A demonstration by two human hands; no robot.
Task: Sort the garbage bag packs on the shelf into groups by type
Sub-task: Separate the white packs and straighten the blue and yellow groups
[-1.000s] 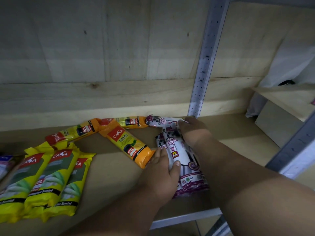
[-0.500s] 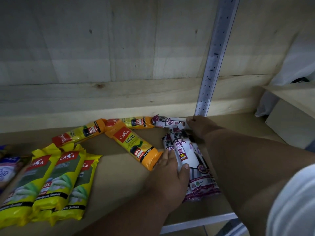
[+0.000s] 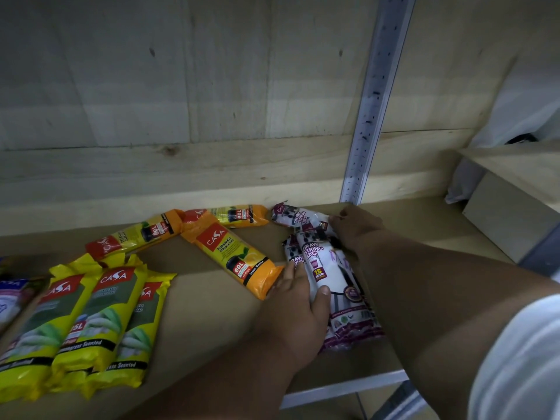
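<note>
Head view, shelf [image 3: 194, 301] interior, plywood base and pale board backing. Left hand [image 3: 298, 310]: grip laid flat, fingers together over the near-left edge of the white-and-purple drawstring packs [image 3: 330, 283], thumb pressed on the top pack's face; resting on it, not closed round it. Right hand [image 3: 353, 227]: grip at the far end of the same packs, fingers bent down against the pack ends; how firmly it grips cannot be told. Between the two grips: two or three drawstring packs lying lengthwise, side by side and overlapping, purple printed ends toward the shelf's front edge. Just left of the right grip, against the back board: a further drawstring pack [image 3: 292, 215], lying crosswise, touching the others. Directly left of the left grip, touching its fingertips: orange 60L lemon pack [image 3: 235, 259], angled diagonally. Beyond it, along the back board: two more yellow-orange packs [image 3: 136, 236], [image 3: 233, 215], lying end to end. Well left of the left grip, near the front: three yellow lemongrass packs [image 3: 91, 322], side by side and overlapping. Far left edge: a blue-white pack [image 3: 10, 295], partly out of frame. Just behind the right grip: perforated metal upright [image 3: 372, 104]. White sleeve [image 3: 521, 359] at lower right.
</note>
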